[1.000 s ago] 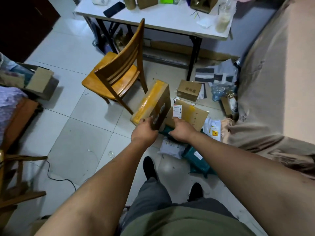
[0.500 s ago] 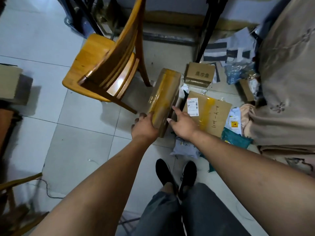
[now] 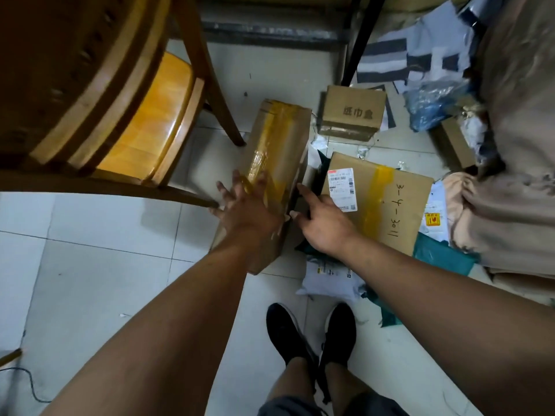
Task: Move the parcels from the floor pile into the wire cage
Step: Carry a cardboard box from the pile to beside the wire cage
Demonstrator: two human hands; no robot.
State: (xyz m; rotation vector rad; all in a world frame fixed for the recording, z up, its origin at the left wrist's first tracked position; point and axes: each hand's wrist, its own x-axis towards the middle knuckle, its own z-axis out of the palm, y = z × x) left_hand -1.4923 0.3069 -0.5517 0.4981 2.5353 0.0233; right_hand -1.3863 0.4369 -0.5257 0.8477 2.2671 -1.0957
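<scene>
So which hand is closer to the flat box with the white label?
Right. The right hand is at the near left corner of the flat box; the left hand rests on the upright taped box, farther left.

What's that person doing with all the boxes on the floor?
A person stands over parcels on the floor. Their left hand presses flat on the tall taped box, and the right hand reaches for its other side. A flat labelled box and a small box lie nearby. No wire cage is in view.
</scene>
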